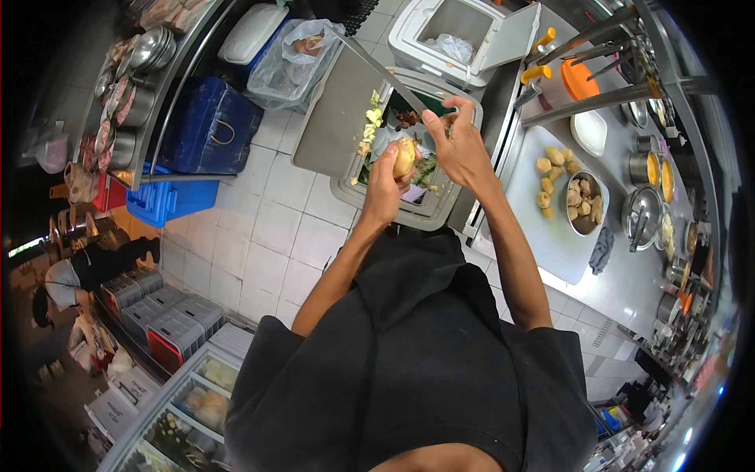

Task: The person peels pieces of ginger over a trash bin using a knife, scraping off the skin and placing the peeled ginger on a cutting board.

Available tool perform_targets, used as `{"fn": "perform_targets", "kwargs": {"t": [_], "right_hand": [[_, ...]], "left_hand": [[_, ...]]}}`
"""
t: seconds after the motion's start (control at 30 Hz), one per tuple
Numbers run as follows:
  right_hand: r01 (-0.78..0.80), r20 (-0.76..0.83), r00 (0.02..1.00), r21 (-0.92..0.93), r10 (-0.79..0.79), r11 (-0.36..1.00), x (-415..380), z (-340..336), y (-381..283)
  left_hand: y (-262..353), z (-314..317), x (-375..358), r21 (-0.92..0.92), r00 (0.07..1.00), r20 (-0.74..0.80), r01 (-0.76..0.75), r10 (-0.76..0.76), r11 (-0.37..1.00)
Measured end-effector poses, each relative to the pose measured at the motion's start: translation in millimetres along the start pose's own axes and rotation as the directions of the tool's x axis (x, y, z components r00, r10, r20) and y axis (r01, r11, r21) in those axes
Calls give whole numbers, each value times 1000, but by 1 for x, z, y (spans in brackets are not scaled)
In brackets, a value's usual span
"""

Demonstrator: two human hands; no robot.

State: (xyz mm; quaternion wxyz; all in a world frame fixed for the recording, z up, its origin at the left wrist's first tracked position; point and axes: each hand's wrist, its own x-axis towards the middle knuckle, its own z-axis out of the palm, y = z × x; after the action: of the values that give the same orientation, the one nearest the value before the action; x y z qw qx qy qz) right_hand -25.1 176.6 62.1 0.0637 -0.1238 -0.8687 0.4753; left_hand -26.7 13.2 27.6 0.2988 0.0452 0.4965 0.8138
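Note:
My left hand (pixel 384 187) is closed around a yellow, partly peeled potato (pixel 404 157), held above an open waste bin (pixel 440 206). My right hand (pixel 464 151), just to the right of it, grips a long knife (pixel 385 75); its blade points up and to the left, apart from the potato. The knife's handle is mostly hidden by my fingers. Inside the bin lie dark scraps and green leafy waste (pixel 425 175). Pale trimmings (pixel 371 126) lie along its left edge. The bin's grey lid (pixel 330 110) hangs open on the left.
To the right, peeled yellow pieces (pixel 544 186) sit on a white cutting board (pixel 543 244) beside a metal bowl (pixel 583 230) of brownish lumps. A blue cloth (pixel 602 250) lies there. A second white bin (pixel 409 35) stands ahead. Another person (pixel 71 279) is at far left.

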Motion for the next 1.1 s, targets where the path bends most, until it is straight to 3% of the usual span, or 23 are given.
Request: {"fn": "perform_targets", "kwargs": {"t": [0.03,0.1,0.13,0.2,0.33,0.4,0.43,0.5,0.53,0.63,0.77,0.87,0.93,1.07,1.1], "right_hand": [[-39,-85,996,-57,34,998,1,-1,-1],[-106,-33,994,-141,102,984,-5,-11,-5],[-36,-18,999,-167,33,985,-7,-14,-6],[74,-8,997,-225,-78,971,-14,-16,-6],[185,57,983,-227,-177,956,-32,-18,-17],[274,198,953,-231,-230,934,-38,-18,-19],[272,197,953,-231,-229,934,-40,-18,-23],[255,304,940,-319,-156,913,-42,-18,-31],[337,263,929,-307,-261,890,-41,-14,-22],[347,266,926,-312,-269,885,-40,-15,-23],[370,277,917,-312,-289,875,-38,-16,-23],[397,264,909,-304,-324,866,-36,-15,-21],[384,275,913,-327,-302,864,-35,-15,-20],[406,264,906,-314,-332,858,-32,-14,-16],[409,273,903,-310,-331,858,-31,-14,-16]], "left_hand": [[1,-2,0,2,1000,4,2,-2,1000],[1,-3,-3,88,998,65,0,-6,996],[-1,-5,-3,89,998,70,4,-10,996],[-4,-7,-3,538,997,-1,-67,81,840],[1,-13,-1,623,999,-24,-23,48,782],[-2,-25,0,786,988,146,-149,54,600],[-6,-26,-2,786,988,148,-149,52,600],[-7,-21,-9,807,923,175,-334,344,487],[1,-19,-10,790,966,153,-245,207,561],[7,-21,-7,807,952,251,-307,177,505],[11,-18,-11,803,950,260,-312,172,508],[12,-13,-13,811,955,187,-283,231,512],[23,-6,-13,792,900,304,-421,311,442],[25,-2,-13,806,921,266,-375,286,458],[23,-4,-12,820,891,315,-429,327,380]]}}
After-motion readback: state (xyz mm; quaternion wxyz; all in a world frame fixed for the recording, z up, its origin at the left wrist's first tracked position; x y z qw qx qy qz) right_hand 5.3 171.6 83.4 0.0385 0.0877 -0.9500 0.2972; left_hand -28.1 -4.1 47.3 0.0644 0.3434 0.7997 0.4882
